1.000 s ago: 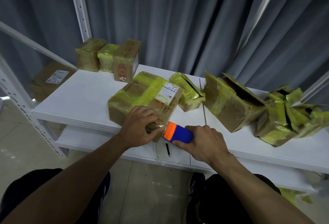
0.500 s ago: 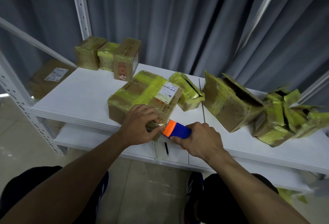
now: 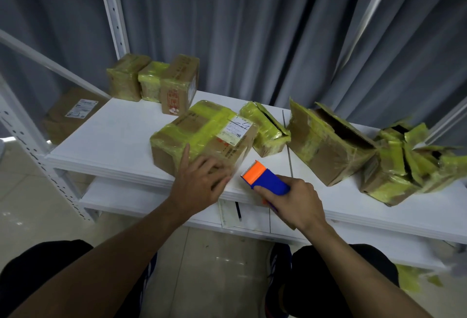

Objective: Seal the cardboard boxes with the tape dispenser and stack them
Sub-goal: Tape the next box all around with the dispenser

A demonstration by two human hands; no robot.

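Note:
A cardboard box wrapped in yellow-green tape, with a white label on top, lies near the front edge of the white shelf. My left hand presses on its near end, thumb raised against the side. My right hand grips the blue and orange tape dispenser, held just right of the box and apart from it, its toothed orange end pointing at the box. A small taped box sits behind it, and an open-flapped box stands to the right.
Three taped boxes stand together at the shelf's back left. A crumpled open box sits at the far right. Another carton lies behind the rack post on the left. A lower shelf and grey curtains lie beyond.
My right hand has pulled the tape dispenser away from the box's corner, to the right. My left hand's fingers have spread flatter over the box end.

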